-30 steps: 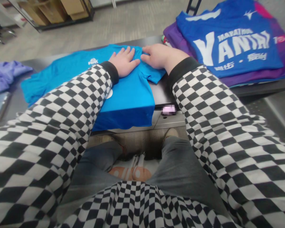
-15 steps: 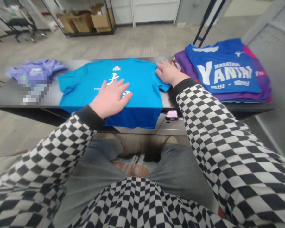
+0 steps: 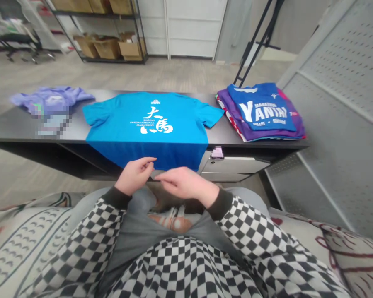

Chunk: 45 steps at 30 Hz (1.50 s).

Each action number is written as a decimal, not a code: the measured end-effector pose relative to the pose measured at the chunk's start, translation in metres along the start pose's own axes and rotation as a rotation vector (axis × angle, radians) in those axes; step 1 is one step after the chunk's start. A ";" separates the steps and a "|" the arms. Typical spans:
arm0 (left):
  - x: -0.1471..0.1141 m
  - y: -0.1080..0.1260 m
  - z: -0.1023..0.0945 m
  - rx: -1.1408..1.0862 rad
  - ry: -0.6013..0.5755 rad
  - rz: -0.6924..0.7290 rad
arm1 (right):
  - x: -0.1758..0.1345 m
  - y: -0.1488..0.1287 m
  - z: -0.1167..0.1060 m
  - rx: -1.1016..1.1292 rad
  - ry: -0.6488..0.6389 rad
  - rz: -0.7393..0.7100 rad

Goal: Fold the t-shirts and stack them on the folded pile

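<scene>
Pale patterned fabric (image 3: 21, 244) spreads across the lower corners of the frame, either side of grey trousers (image 3: 127, 244); above these, near the centre, the left hand (image 3: 136, 175) has its fingers loosely bent, while the right hand (image 3: 186, 183) points inward just beside it; both look released, with nothing visible in their grasp, though whether any fingertip brushes cloth cannot be told. Just beyond them, mid-frame, the blue T-shirt (image 3: 115, 120) lies print side up on the dark table (image 3: 74, 127), its lower part hanging over the near edge beside pale drawers (image 3: 233, 164); handling it well would, by judgement, call for flat palms working from the print outward to each sleeve, and for pinching the hanging hem at both corners together, so that the sides stay square; thin cloth like this will likely skew if tugged from one side alone. Right of centre sits a folded pile of shirts (image 3: 262, 111); at left, a lilac garment (image 3: 54, 98) lies crumpled; farther off, upper left, a black rack (image 3: 96, 15) holds cardboard boxes (image 3: 107, 48).
</scene>
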State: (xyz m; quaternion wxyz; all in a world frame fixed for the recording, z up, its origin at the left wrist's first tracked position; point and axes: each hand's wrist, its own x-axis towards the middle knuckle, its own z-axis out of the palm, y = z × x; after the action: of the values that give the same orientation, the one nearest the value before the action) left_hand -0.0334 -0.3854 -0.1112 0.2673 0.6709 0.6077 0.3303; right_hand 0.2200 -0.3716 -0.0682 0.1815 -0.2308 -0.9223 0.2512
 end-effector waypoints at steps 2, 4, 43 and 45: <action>0.001 0.004 0.003 0.045 -0.048 0.011 | -0.005 -0.012 0.022 -0.012 -0.236 0.058; -0.003 0.007 0.005 0.050 -0.096 0.030 | -0.007 -0.013 0.030 -0.026 -0.456 0.127; -0.001 -0.016 0.000 0.195 -0.490 -0.004 | -0.003 0.068 0.022 -0.243 0.109 0.644; 0.014 -0.022 -0.029 0.177 -0.314 -0.090 | -0.004 0.070 0.020 -0.182 0.128 0.597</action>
State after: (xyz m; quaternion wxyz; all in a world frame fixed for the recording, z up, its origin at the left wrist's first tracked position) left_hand -0.0688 -0.3700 -0.1075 0.3131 0.7075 0.6145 0.1543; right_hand 0.2373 -0.3273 -0.1237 0.1360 -0.5218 -0.8194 0.1946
